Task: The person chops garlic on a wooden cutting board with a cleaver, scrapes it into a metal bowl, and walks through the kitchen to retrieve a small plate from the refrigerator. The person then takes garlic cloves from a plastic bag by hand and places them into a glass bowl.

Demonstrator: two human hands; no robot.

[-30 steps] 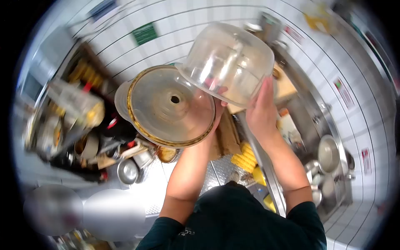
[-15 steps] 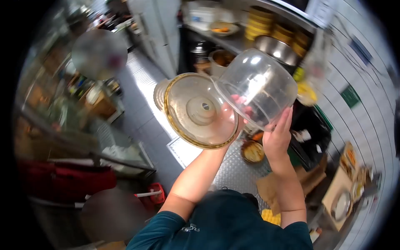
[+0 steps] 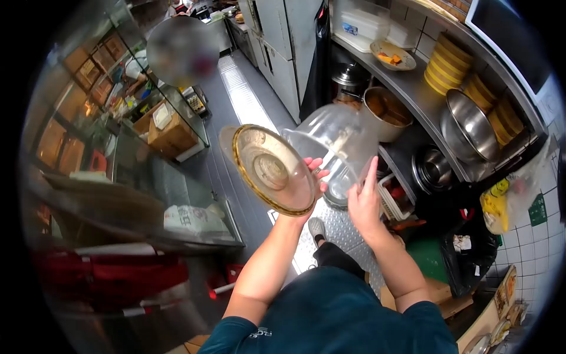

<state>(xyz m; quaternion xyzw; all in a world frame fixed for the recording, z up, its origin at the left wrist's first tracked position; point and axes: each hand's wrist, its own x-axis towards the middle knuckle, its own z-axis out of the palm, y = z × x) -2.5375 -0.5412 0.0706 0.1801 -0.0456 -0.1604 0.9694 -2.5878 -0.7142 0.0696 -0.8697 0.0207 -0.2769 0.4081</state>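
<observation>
Hands (image 3: 365, 206) half-curled, left hand (image 3: 319, 183) holding lid (image 3: 271, 171), palm mostly hidden, right hand (image 3: 365, 206) holding clear tub (image 3: 339, 133)

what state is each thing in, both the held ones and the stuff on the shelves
Brown-rimmed round piece: tilted, held in the left hand
Clear tub: tilted, right hand against its side
Wide pot: uncovered
Lidded pot: covered
Large steel bowl: tilted
Shallow dish: holding orange pieces
</observation>
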